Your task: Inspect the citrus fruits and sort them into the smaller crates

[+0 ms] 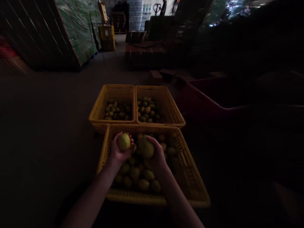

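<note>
My left hand (120, 148) is closed around a round yellow-green fruit (124, 142), its palm turned up and the fruit plain to see. Beside it, my right hand (157, 152) grips a larger, darker green fruit (146, 147) from its right side. Both hands are over the near yellow plastic crate (190, 167), which holds many similar fruits (143, 184) in green and yellow tones. The dim light and blur hide the exact kind of fruit.
Two more yellow crates, one on the left (96, 107) and one on the right (174, 109), stand just beyond with fruit inside. A dark red bin (209, 103) is at right. Wrapped green stacks (76, 31), a yellow box (107, 38) and pallets (118, 20) stand farther back.
</note>
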{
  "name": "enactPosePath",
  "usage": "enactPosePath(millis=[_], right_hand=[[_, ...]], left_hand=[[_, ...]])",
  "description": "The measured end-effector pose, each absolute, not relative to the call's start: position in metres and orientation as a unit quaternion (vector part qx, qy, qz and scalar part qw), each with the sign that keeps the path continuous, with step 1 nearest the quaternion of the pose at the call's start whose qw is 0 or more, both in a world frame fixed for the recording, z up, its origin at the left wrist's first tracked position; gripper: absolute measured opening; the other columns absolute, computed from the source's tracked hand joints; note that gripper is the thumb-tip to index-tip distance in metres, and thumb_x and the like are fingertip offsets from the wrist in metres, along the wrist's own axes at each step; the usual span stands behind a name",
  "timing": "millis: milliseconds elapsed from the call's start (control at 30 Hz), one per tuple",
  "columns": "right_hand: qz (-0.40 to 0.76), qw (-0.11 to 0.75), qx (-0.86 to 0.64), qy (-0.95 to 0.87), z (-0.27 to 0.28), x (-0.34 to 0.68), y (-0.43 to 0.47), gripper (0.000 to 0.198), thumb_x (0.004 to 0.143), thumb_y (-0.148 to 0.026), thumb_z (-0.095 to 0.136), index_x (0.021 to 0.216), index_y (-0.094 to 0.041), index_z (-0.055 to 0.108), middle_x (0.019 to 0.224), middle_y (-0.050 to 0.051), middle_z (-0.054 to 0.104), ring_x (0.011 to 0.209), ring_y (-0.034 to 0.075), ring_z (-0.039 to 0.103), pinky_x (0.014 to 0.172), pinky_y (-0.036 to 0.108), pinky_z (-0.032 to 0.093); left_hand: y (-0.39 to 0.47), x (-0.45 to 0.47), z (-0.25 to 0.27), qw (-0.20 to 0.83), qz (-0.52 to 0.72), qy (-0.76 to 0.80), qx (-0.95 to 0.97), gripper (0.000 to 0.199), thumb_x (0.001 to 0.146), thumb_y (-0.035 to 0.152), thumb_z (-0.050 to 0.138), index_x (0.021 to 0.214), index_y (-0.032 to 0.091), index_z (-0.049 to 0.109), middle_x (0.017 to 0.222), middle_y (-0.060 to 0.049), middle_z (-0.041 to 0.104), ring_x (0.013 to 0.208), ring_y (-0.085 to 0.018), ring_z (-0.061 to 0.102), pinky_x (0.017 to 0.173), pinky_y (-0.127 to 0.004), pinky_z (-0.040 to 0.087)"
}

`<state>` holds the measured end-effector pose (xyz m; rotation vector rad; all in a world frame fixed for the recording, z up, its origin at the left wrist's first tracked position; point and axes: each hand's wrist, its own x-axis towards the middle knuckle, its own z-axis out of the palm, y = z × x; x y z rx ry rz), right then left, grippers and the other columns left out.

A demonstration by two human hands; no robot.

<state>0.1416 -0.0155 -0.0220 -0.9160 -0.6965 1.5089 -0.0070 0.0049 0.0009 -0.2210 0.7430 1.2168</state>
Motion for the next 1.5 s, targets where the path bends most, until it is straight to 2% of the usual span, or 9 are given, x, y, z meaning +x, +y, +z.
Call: enactPosePath(millis=[100, 267, 333, 400, 567, 800, 1067, 1300, 1500], right_hand=[[0.681, 0.551, -0.411, -0.251, -0.025, 0.142, -0.013, 0.027, 0.069, -0.03, 0.078, 0.094, -0.026, 0.07, 0.096, -0.002, 0.074, 0.093, 0.018, 0.07, 0.079, 0.027, 0.059], [0.75, 0.501, -0.405, -0.149, -0.021, 0.141, 0.007, 0.022, 0.076, -0.038, 0.07, 0.09, -0.021, 0.067, 0.077, 0.001, 0.073, 0.079, 0.021, 0.073, 0.067, 0.031, 0.061], [0.762, 0.487, -0.409, -0.117, -0.018, 0.141, 0.011, 0.022, 0.077, -0.039, 0.069, 0.085, -0.019, 0.067, 0.073, 0.002, 0.073, 0.073, 0.021, 0.072, 0.065, 0.032, 0.061], [0.767, 0.489, -0.407, -0.081, -0.015, 0.14, 0.01, 0.017, 0.078, -0.035, 0.068, 0.084, -0.019, 0.066, 0.075, 0.002, 0.074, 0.071, 0.02, 0.072, 0.066, 0.032, 0.061], [0.763, 0.504, -0.404, -0.039, -0.008, 0.138, 0.006, 0.015, 0.075, -0.03, 0.07, 0.086, -0.023, 0.065, 0.073, -0.002, 0.073, 0.066, 0.018, 0.07, 0.055, 0.03, 0.059], [0.74, 0.514, -0.43, -0.055, -0.017, 0.138, 0.01, 0.022, 0.08, -0.041, 0.067, 0.087, -0.02, 0.065, 0.065, -0.002, 0.07, 0.054, 0.015, 0.065, 0.045, 0.023, 0.052], [0.741, 0.508, -0.438, -0.027, -0.012, 0.136, 0.008, 0.027, 0.09, -0.041, 0.054, 0.09, -0.017, 0.065, 0.072, 0.004, 0.073, 0.065, 0.019, 0.07, 0.061, 0.035, 0.06], [0.746, 0.491, -0.449, 0.034, -0.006, 0.137, 0.009, 0.014, 0.084, -0.035, 0.061, 0.082, -0.021, 0.061, 0.059, -0.002, 0.067, 0.05, 0.016, 0.064, 0.051, 0.029, 0.057], [0.748, 0.49, -0.446, 0.037, -0.006, 0.135, 0.009, 0.03, 0.092, -0.036, 0.045, 0.077, -0.018, 0.064, 0.059, 0.003, 0.069, 0.055, 0.017, 0.067, 0.057, 0.028, 0.058]], left_hand=[[0.008, -0.007, -0.004, 0.731, 0.557, 0.379, -0.113, 0.021, 0.088, 0.024, 0.047, 0.074, 0.014, 0.059, 0.064, -0.003, 0.064, 0.046, -0.014, 0.057, 0.041, -0.024, 0.046], [0.008, -0.002, -0.006, 0.694, 0.59, 0.378, -0.165, 0.022, 0.093, 0.023, 0.044, 0.086, 0.015, 0.063, 0.071, -0.004, 0.067, 0.063, -0.014, 0.065, 0.058, -0.024, 0.056], [0.008, -0.001, -0.005, 0.709, 0.589, 0.354, -0.16, 0.028, 0.094, 0.031, 0.043, 0.092, 0.013, 0.064, 0.075, -0.007, 0.067, 0.07, -0.017, 0.067, 0.062, -0.026, 0.058], [0.008, -0.001, -0.003, 0.72, 0.585, 0.346, -0.143, 0.033, 0.093, 0.039, 0.046, 0.094, 0.011, 0.064, 0.076, -0.009, 0.067, 0.07, -0.018, 0.067, 0.062, -0.028, 0.058], [0.008, -0.003, 0.001, 0.703, 0.577, 0.384, -0.161, 0.02, 0.086, 0.034, 0.06, 0.079, 0.015, 0.057, 0.065, -0.002, 0.061, 0.057, -0.013, 0.062, 0.054, -0.023, 0.056], [0.008, 0.001, -0.002, 0.715, 0.582, 0.364, -0.134, 0.023, 0.094, 0.029, 0.045, 0.088, 0.016, 0.062, 0.072, -0.003, 0.067, 0.06, -0.013, 0.065, 0.055, -0.023, 0.057], [0.013, -0.001, -0.013, 0.696, 0.561, 0.431, -0.126, 0.028, 0.095, 0.03, 0.039, 0.088, 0.014, 0.061, 0.069, -0.006, 0.066, 0.063, -0.017, 0.067, 0.057, -0.025, 0.058], [0.012, -0.003, -0.008, 0.68, 0.57, 0.429, -0.168, 0.022, 0.093, 0.028, 0.043, 0.085, 0.017, 0.061, 0.064, -0.003, 0.064, 0.056, -0.015, 0.064, 0.054, -0.027, 0.058], [0.01, -0.003, -0.005, 0.708, 0.567, 0.398, -0.14, 0.029, 0.091, 0.028, 0.038, 0.085, 0.013, 0.063, 0.069, -0.008, 0.067, 0.064, -0.018, 0.068, 0.056, -0.028, 0.057]])
